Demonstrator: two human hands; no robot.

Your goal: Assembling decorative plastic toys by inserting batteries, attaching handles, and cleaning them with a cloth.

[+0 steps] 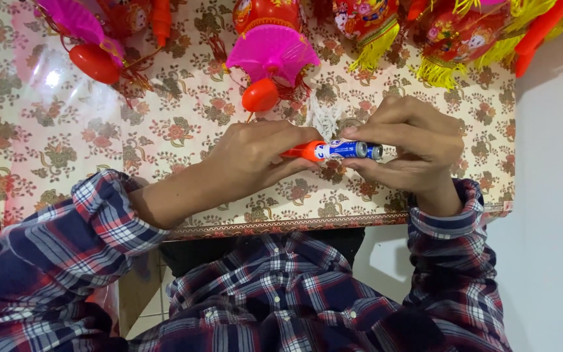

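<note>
A blue-and-silver battery [346, 150] lies horizontal, its left end entering an orange plastic handle [301, 152], above the floral table [66, 150].

Left hand [252, 156] grips orange handle [298, 153]; right hand [412, 146] pinches blue battery [346, 150] at its end, above table's [60, 150] near edge.
</note>
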